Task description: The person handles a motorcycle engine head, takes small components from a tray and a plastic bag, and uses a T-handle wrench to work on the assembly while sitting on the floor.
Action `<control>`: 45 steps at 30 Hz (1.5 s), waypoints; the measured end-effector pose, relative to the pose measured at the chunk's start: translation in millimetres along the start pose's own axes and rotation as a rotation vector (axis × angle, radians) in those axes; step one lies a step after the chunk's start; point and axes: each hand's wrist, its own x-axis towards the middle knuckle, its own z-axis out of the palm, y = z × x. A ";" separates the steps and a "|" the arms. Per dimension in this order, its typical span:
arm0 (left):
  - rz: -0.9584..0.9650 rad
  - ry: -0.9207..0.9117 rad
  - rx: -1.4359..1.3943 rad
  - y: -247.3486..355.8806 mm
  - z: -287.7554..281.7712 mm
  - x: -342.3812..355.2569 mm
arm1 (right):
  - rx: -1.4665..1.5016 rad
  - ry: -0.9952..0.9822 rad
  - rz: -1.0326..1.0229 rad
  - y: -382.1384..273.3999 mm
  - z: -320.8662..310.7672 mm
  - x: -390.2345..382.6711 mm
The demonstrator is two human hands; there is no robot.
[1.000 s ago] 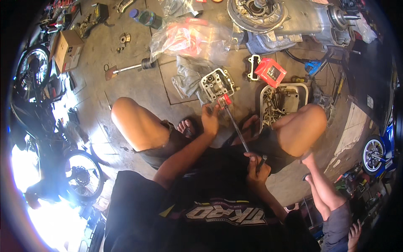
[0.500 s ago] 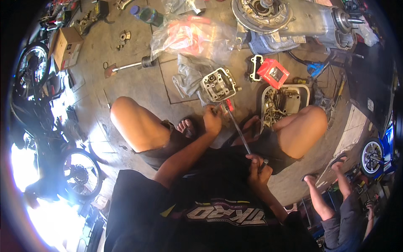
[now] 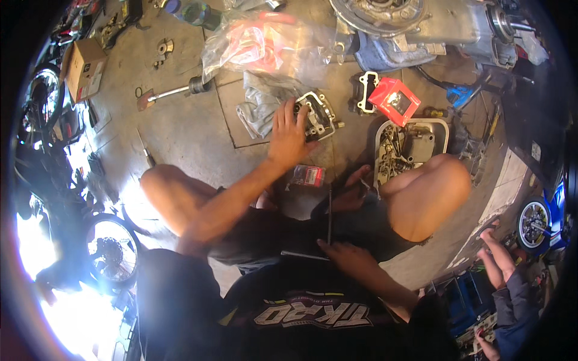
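My left hand [image 3: 289, 137] reaches over the near left side of an engine cylinder head [image 3: 325, 123], its fingers spread and partly hiding it. I cannot tell how firmly it touches the metal. A grey rag [image 3: 256, 108] lies just left of the cylinder head. My right hand [image 3: 352, 260], slightly blurred, is low at my lap, its fingers at the junction of a T-handle wrench [image 3: 330, 210]. The wrench's long shaft points away from me, and part of its crossbar shows to the left. Between my feet lies a small red-labelled packet [image 3: 309, 175].
To the right are a metal pan of small parts [image 3: 430, 144], a red box [image 3: 394, 101] and a gasket [image 3: 365, 93]. A large engine casing [image 3: 445, 24] and a clear plastic bag [image 3: 271, 51] lie beyond. A screwdriver [image 3: 146, 150] is by my left knee; another person's legs [image 3: 503, 265] show at right.
My left hand has moved away from the wrench tip and forward onto the cylinder head. The right hand has shifted left, and the wrench has swung more upright in view. The red-labelled packet now sits nearer me.
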 end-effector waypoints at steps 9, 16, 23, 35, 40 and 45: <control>0.134 -0.157 -0.203 -34.5 3.7 20.3 | -0.194 -0.172 -0.602 67.2 -41.5 30.3; -0.005 -0.330 -0.232 -30.8 -3.1 29.4 | 0.086 0.098 -0.541 77.6 -66.3 23.3; 0.027 -0.358 -0.261 -36.9 -3.8 34.9 | 1.254 0.724 -0.165 103.2 13.6 139.3; 0.097 -0.221 -0.422 -53.3 -16.7 8.8 | 1.769 0.739 -0.236 133.0 22.5 254.6; 0.159 -0.107 -0.438 -67.6 -46.2 2.5 | 1.766 0.563 -0.594 126.9 14.2 266.4; -0.002 -0.171 -0.637 -74.3 -65.1 4.7 | 1.668 0.541 -0.669 113.1 -10.7 272.0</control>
